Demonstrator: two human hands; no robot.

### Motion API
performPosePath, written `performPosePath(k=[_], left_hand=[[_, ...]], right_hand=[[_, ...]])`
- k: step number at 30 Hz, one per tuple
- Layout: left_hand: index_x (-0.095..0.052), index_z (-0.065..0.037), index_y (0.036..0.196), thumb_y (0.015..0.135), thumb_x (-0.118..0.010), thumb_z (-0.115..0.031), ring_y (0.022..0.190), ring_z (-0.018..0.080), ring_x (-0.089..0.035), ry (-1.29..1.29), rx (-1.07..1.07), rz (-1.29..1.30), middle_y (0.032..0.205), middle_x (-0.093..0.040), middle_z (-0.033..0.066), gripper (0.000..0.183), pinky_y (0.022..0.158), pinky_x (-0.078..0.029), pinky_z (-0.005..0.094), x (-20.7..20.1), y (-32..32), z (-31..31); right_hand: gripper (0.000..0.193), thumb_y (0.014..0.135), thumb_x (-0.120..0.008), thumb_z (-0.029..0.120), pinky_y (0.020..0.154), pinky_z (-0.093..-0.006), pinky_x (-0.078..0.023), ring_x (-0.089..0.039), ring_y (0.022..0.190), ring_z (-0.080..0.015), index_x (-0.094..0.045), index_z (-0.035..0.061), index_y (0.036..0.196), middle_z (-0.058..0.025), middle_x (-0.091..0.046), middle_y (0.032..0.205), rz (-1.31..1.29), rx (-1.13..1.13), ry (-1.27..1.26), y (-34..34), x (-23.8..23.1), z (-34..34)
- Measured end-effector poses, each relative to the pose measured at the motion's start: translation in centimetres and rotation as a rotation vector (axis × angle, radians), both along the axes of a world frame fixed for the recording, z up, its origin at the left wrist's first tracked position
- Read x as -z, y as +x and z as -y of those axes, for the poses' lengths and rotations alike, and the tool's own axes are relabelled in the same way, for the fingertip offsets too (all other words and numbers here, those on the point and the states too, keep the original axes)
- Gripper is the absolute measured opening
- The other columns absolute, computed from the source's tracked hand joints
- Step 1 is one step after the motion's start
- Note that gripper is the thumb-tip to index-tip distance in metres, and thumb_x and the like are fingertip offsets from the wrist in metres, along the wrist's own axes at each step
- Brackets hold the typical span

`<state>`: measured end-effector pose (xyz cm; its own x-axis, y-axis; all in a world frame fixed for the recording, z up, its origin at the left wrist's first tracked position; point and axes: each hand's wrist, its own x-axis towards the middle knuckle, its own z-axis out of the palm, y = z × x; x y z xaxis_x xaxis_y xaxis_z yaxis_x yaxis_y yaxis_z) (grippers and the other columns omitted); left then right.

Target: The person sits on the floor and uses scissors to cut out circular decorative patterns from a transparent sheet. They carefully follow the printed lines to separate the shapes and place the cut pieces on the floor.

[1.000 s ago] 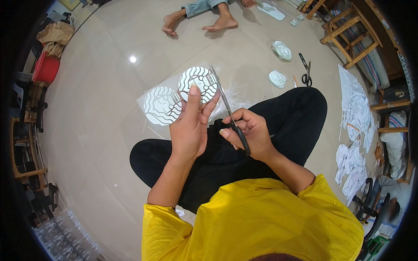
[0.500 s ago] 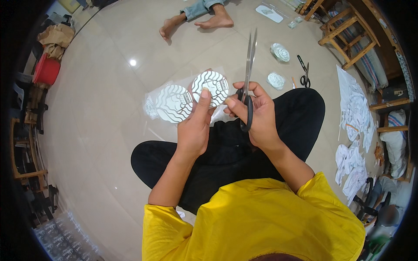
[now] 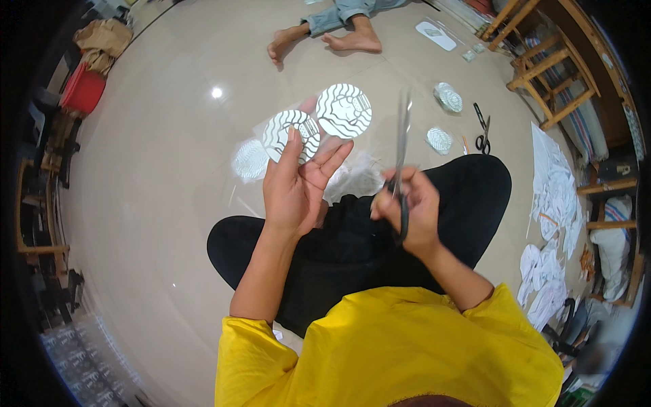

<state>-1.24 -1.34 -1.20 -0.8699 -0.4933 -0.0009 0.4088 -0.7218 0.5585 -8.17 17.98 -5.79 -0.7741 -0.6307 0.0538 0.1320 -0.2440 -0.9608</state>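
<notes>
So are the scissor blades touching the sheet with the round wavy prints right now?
Apart. The head view shows the scissors in the right hand, blades up, with bare floor between them and the printed sheet held by the left hand.

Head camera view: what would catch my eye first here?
Probably the clear sheet with round, wavy-striped silver stickers, held up in the left hand at the centre. Beside it the right hand grips black-handled scissors pointing upward, blurred. Another person's bare feet rest on the tiled floor at the top.
</notes>
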Motion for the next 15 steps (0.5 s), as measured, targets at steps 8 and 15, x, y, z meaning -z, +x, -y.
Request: performPosePath(k=[8, 15], left_hand=[[-0.033, 0.003, 0.157, 0.116, -0.035, -0.026, 0.143, 0.0370, -0.050, -0.010, -0.042, -0.008, 0.156, -0.047, 0.0208, 0.050, 0.121, -0.043, 0.0538, -0.3, 0.1, -0.4], [-0.031, 0.002, 0.158, 0.116, -0.034, -0.025, 0.141, 0.0354, -0.053, -0.050, 0.017, -0.020, 0.158, -0.044, 0.0199, 0.050, 0.117, -0.049, 0.0503, -0.7, 0.3, -0.6]], right_hand=[[0.033, 0.091, -0.083, 0.004, 0.059, -0.0191, -0.039, -0.058, 0.061, -0.0023, -0.062, 0.0022, 0.116, 0.0003, -0.066, 0.073, -0.073, -0.280, 0.177, 3.9, 1.8, -1.4], [0.032, 0.091, -0.082, 0.004, 0.059, -0.0178, -0.036, -0.054, 0.061, 0.0007, -0.061, 0.0004, 0.116, 0.0027, -0.066, 0.073, -0.075, -0.305, 0.123, 2.3, -0.2, 0.3]])
